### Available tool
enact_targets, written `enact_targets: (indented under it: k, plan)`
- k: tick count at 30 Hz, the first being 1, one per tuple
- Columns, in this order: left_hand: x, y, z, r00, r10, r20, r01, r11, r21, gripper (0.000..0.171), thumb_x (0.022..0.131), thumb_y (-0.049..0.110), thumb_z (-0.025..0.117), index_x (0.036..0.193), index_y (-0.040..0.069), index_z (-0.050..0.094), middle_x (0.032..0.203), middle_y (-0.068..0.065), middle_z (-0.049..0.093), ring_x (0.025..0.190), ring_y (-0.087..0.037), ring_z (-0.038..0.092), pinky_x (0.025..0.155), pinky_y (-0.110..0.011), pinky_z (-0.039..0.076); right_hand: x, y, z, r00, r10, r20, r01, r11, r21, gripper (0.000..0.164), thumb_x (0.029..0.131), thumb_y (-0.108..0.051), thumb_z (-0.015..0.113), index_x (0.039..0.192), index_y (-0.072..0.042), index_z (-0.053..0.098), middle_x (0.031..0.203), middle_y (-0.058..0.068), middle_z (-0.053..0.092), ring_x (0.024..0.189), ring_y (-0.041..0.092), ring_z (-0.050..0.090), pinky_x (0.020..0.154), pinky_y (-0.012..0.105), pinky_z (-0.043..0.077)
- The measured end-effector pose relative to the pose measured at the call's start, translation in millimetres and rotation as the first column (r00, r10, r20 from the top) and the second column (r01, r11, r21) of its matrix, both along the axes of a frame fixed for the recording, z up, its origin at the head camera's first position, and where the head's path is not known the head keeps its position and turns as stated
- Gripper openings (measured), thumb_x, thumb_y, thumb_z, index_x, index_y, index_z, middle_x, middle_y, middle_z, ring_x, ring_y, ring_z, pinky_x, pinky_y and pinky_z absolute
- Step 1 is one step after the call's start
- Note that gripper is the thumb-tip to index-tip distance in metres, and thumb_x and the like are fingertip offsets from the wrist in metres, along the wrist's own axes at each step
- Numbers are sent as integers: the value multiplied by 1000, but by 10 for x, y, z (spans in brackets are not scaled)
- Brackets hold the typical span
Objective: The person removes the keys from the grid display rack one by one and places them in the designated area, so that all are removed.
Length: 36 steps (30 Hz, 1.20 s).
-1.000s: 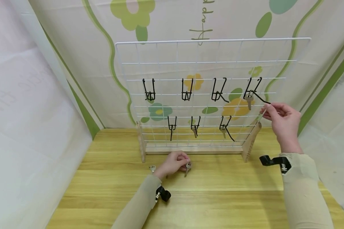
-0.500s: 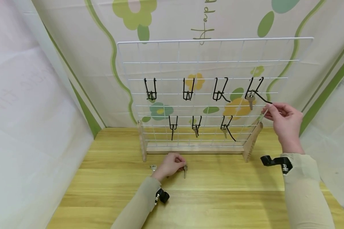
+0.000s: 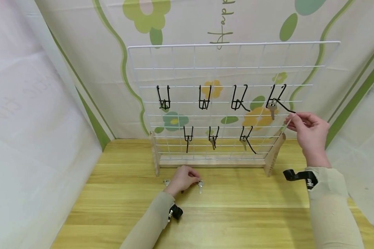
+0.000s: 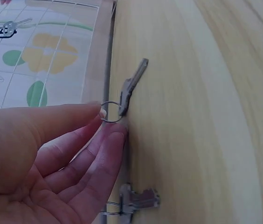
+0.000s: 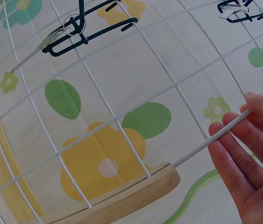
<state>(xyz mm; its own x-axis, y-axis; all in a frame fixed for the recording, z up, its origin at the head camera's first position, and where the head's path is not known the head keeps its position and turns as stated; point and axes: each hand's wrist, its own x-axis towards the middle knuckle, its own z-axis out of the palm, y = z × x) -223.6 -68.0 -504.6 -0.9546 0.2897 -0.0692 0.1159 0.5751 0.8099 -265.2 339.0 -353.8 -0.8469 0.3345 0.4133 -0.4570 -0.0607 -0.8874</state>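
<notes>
My left hand [image 3: 184, 180] is low over the wooden table, in front of the rack's base. Its thumb and fingertips pinch a thin key ring [image 4: 111, 112], from which a silver key [image 3: 201, 186] points toward me. Whether that key touches the table, I cannot tell. In the left wrist view another ringed key [image 4: 141, 200] lies near the fingers. My right hand [image 3: 311, 131] holds the white side wire [image 5: 194, 154] of the grid rack [image 3: 237, 44], thumb on one side and fingers on the other. Beside it a key [image 3: 272, 110] hangs on the upper right hook.
Several black hooks, such as the upper left hook [image 3: 163, 102], jut from the grid in two rows. Keys also hang on the lower middle [image 3: 213, 143] and lower right [image 3: 244, 143] hooks. A wooden foot [image 3: 274, 154] supports the rack's right end. One key [image 3: 166, 182] lies left of my left wrist.
The left hand has shifted slightly left with the pinched key, which has turned from slanting to nearly straight toward me. The right hand keeps its hold on the rack.
</notes>
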Motion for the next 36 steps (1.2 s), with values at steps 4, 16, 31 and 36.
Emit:
enact_targets:
  k: [4, 16, 31, 36]
  plan:
    - [-2, -16, 100, 1000, 3, -9, -2, 999, 41, 9, 93, 13, 76, 98, 6, 78, 83, 4, 69, 75, -16, 66, 62, -27, 55, 0, -4, -1, 1000, 4, -7, -4, 1000, -7, 26, 93, -4, 75, 108, 15, 68, 90, 12, 75, 78, 18, 75, 74, 30, 58]
    - [238, 104, 930, 990, -53, -134, 81, 973, 214, 19, 95, 28, 76, 110, 18, 78, 101, 9, 74, 87, -7, 69, 79, -29, 59, 8, -1, -6, 1000, 2, 1, -2, 1000, 5, 30, 93, -5, 75, 111, 17, 66, 90, 13, 75, 78, 17, 75, 74, 30, 58]
    - [262, 908, 1774, 930, -138, -340, 296, 830, 473, 32, 94, 24, 78, 122, 10, 73, 110, 7, 73, 93, -3, 69, 83, -23, 58, 17, 2, -2, 1000, 2, 13, -2, 1000, 6, 30, 91, -8, 77, 111, 14, 68, 91, 12, 75, 78, 18, 75, 75, 29, 59]
    - [117, 1236, 1962, 942, -100, -320, 264, 809, 525, 37, 93, 22, 79, 127, 11, 70, 117, 10, 70, 94, 0, 67, 83, -19, 56, 10, -1, -2, 1000, -3, 6, 2, 999, 33, 30, 92, -8, 76, 111, 14, 67, 91, 12, 75, 79, 17, 74, 75, 28, 58]
